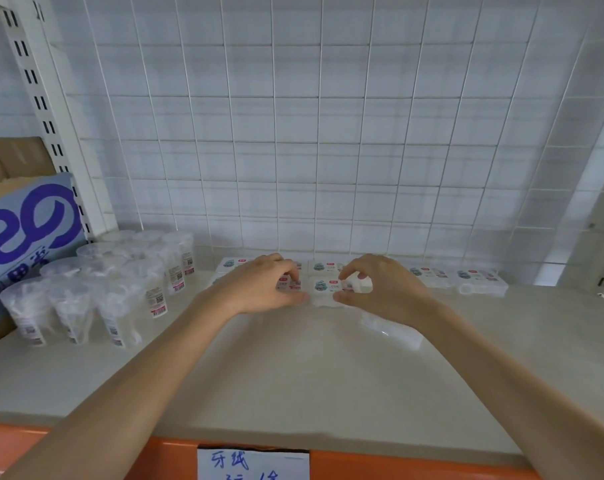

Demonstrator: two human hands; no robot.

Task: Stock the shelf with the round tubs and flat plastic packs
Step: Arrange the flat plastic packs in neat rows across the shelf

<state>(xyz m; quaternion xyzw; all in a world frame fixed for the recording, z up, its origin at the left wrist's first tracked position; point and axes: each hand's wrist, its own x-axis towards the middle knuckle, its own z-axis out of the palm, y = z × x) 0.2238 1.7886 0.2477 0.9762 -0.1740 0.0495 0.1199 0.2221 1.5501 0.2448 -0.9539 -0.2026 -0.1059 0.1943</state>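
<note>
Hands work mid-shelf near the back edge: your left hand (259,285) grips one labelled pack (292,285) with curled fingers, and your right hand (376,285) pinches the neighbouring pack (323,287) between thumb and fingertips, likely to butt the two together in front of the row of packs (473,277) on the back edge. Round tubs (120,289) are bunched at the back-left corner of the shelf (293,375), which separates the two products. A clear pack (390,329) lies loose under your right forearm, probably next.
</note>
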